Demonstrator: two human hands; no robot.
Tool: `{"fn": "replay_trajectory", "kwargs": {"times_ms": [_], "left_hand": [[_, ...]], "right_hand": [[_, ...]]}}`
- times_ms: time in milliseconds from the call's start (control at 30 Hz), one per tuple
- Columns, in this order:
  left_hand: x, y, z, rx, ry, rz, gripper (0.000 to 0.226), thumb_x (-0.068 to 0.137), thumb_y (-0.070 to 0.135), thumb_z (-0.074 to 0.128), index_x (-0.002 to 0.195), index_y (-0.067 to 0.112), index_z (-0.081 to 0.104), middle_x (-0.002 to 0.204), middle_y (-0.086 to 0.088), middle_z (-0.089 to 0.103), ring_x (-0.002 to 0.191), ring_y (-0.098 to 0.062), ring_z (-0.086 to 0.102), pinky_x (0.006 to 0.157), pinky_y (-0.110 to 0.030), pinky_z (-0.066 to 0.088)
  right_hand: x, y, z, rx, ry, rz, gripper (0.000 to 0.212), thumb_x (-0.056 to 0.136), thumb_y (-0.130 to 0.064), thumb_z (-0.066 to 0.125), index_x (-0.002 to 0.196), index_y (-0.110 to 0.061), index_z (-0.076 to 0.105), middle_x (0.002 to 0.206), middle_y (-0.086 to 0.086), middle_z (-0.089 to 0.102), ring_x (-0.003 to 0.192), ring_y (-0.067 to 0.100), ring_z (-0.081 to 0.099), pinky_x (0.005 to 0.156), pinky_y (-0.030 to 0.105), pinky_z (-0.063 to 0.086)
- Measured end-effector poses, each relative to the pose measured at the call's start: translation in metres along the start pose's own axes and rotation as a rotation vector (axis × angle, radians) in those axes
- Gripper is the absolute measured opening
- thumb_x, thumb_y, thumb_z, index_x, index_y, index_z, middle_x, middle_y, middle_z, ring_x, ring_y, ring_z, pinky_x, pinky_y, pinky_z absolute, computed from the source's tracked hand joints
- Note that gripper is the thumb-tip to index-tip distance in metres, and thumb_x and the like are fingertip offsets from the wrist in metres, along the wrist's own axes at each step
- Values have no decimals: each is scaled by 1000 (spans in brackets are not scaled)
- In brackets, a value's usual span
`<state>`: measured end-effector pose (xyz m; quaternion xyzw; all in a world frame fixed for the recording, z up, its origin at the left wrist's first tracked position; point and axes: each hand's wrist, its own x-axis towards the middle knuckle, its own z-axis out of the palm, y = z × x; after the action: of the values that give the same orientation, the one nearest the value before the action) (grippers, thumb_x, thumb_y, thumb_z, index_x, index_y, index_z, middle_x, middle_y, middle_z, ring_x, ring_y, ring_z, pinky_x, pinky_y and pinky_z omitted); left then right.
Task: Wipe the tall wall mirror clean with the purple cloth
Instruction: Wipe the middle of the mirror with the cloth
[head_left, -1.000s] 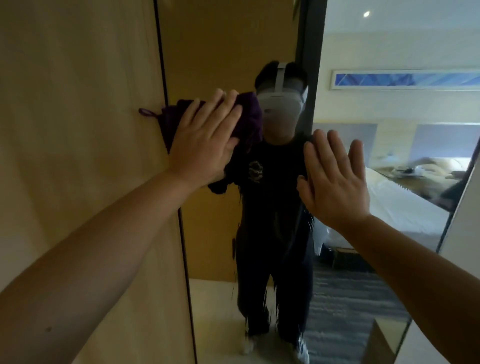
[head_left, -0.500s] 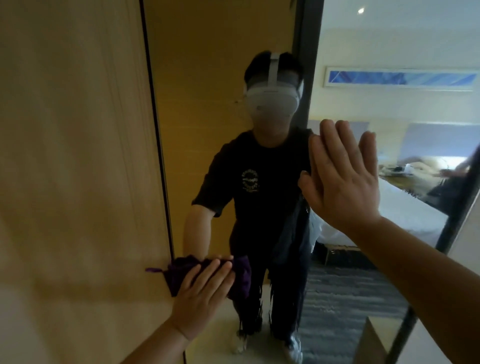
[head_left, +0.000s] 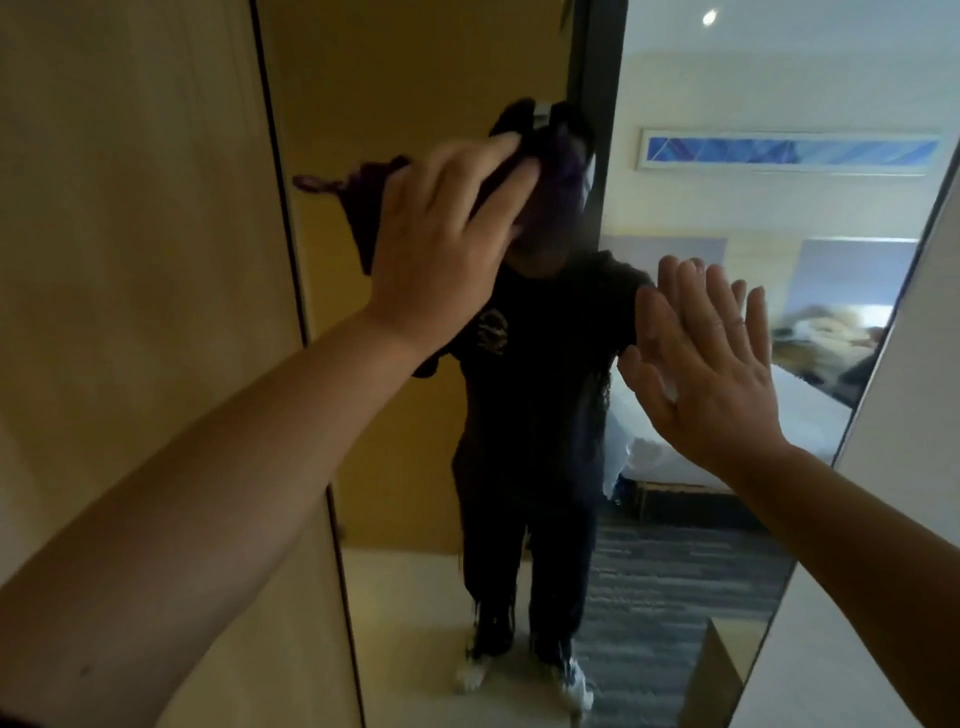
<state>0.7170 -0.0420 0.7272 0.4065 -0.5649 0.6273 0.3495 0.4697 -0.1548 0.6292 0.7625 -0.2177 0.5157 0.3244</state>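
Note:
The tall wall mirror (head_left: 415, 441) fills the middle of the view, framed by a thin dark edge on its left. My left hand (head_left: 441, 234) presses the purple cloth (head_left: 363, 202) flat against the glass high up, near the mirror's left edge. The cloth sticks out left of my fingers, a small loop at its corner. My right hand (head_left: 706, 364) rests flat on the glass lower and to the right, fingers spread, holding nothing. My reflection stands behind both hands.
A light wooden panel (head_left: 130, 260) adjoins the mirror on the left. A white wall (head_left: 893, 467) borders it on the right. The glass reflects a bed, a long blue picture and grey carpet.
My left hand has swept the cloth from low on the mirror back up to head height. My right hand stays flat on the glass and sits a little lower in view.

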Motion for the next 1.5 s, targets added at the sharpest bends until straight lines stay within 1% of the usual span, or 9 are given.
{"fn": "replay_trajectory", "kwargs": {"times_ms": [133, 333, 600, 767, 900, 1033, 1167, 1300, 1500], "left_hand": [[9, 17, 23, 29, -92, 18, 32, 95, 22, 61, 126, 12, 64, 127, -10, 63, 117, -30, 53, 93, -43, 42], [-105, 62, 16, -76, -68, 84, 33, 96, 13, 64, 129, 14, 63, 129, -7, 59, 114, -28, 55, 92, -43, 44], [-306, 134, -29, -228, -480, 98, 35, 101, 19, 51, 135, 27, 56, 131, 5, 51, 114, -15, 54, 101, -35, 38], [-275, 128, -34, -278, -462, 84, 33, 99, 15, 54, 131, 22, 59, 126, 1, 53, 109, -20, 57, 92, -40, 46], [-176, 109, -15, -270, -220, -106, 38, 93, 8, 66, 129, 16, 57, 125, -6, 51, 107, -28, 54, 87, -45, 48], [-32, 83, 11, -236, -29, -87, 31, 94, 12, 63, 125, 11, 65, 122, -11, 60, 109, -32, 55, 91, -45, 43], [64, 75, 42, -94, 14, -31, 32, 91, 14, 62, 122, 14, 67, 119, -10, 66, 109, -29, 55, 91, -39, 42], [48, 97, 50, -60, -50, -28, 31, 96, 19, 56, 125, 13, 65, 120, -9, 65, 109, -30, 58, 90, -39, 40], [-112, 176, 41, -147, -194, 114, 37, 95, 13, 60, 132, 16, 61, 128, -4, 57, 110, -27, 58, 88, -42, 45]], "right_hand": [[-4, 17, 7, -25, 19, -32, 57, 97, -27, 59, 147, -5, 42, 157, 22, 32, 148, 40, 23, 118, 63, 19], [-5, 18, 13, -18, 76, -41, 56, 99, -30, 56, 147, -7, 42, 156, 21, 33, 147, 40, 24, 119, 61, 16], [-5, 19, 18, -42, 117, -35, 53, 97, -28, 57, 144, -6, 47, 153, 22, 37, 145, 41, 30, 117, 63, 22], [-4, 18, 7, 12, 26, -13, 52, 101, -29, 53, 146, -6, 44, 157, 20, 31, 148, 40, 23, 120, 60, 16], [-19, 24, -15, 13, -91, 75, 58, 104, -38, 44, 153, -9, 33, 163, 15, 18, 152, 33, 10, 123, 56, 8], [-39, 45, -32, -72, -200, 148, 63, 106, -47, 17, 156, -10, 24, 165, 13, 10, 153, 30, 2, 124, 53, 2], [-43, 65, -31, -173, -243, 59, 59, 106, -40, 30, 155, -9, 26, 164, 14, 11, 153, 30, 0, 122, 58, 3], [-49, 79, -21, -128, -141, -10, 59, 103, -33, 43, 155, -10, 24, 162, 16, 18, 152, 35, 9, 121, 60, 6], [-51, 87, -8, -81, 0, -62, 56, 105, -29, 46, 153, -9, 29, 158, 20, 29, 148, 36, 20, 115, 64, 16]]}}
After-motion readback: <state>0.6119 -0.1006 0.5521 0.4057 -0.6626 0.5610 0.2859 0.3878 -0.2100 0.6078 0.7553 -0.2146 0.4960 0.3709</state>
